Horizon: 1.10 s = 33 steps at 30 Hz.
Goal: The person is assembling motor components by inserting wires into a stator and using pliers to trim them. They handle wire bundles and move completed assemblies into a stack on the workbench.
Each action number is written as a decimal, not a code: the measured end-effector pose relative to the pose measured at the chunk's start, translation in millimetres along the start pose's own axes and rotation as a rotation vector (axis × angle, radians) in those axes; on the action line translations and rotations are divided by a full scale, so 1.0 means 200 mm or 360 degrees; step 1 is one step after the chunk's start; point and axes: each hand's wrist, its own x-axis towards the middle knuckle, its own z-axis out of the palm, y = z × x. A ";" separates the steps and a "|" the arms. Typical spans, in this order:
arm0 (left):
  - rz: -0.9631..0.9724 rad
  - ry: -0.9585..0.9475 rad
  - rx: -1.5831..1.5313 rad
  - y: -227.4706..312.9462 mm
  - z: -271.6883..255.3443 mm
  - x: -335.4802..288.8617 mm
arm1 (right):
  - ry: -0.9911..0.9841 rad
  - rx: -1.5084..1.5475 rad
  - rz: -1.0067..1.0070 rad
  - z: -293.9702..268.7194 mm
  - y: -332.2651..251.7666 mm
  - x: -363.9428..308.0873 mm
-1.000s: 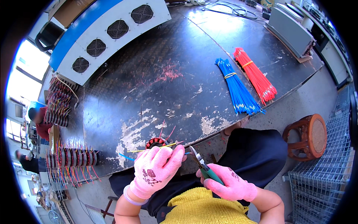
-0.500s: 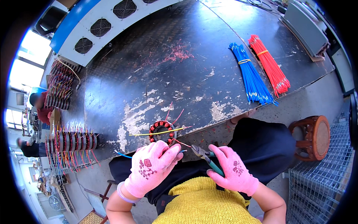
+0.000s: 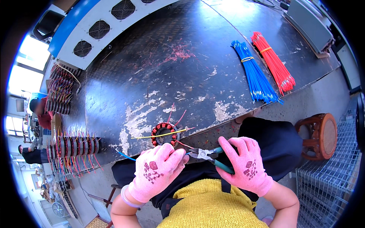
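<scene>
A wound stator (image 3: pixel 153 133), a dark ring with red copper coils, lies at the table's near edge. Thin red leads stick out of it, and a yellow wire (image 3: pixel 161 135) runs across its top. My left hand (image 3: pixel 157 171), in a pink glove, pinches a blue wire (image 3: pixel 126 156) just below the ring. The blue wire's tail shows left of the hand. My right hand (image 3: pixel 245 167), also gloved, holds green-handled cutting pliers (image 3: pixel 204 153) with the handles spread. Their jaws are at the blue wire's tip and a red lead by my left fingertips; whether they grip either is unclear.
A blue wire bundle (image 3: pixel 255 74) and a red wire bundle (image 3: pixel 273 64) lie at the right of the table. Rows of stators (image 3: pixel 78 146) stand at the left. A fan-fitted machine (image 3: pixel 104 19) is behind, a wooden stool (image 3: pixel 323 135) at right. A person (image 3: pixel 42 114) is far left.
My right hand has swung the pliers leftward, bringing their jaws to the wire ends beside my left fingertips. The pliers' handles are wider apart. My left hand has barely moved.
</scene>
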 end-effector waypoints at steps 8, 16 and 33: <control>0.0018 -0.0030 -0.0053 -0.01 0.00 0.01 | 0.0003 -0.0059 -0.0064 0.00 0.03 -0.01; 0.0078 -0.0189 0.0185 0.00 0.01 0.01 | -0.0009 -0.0261 -0.0136 -0.05 0.04 0.01; 0.0241 -0.0290 0.0428 0.01 0.01 0.05 | -0.0144 -0.0331 -0.0198 -0.10 0.07 0.06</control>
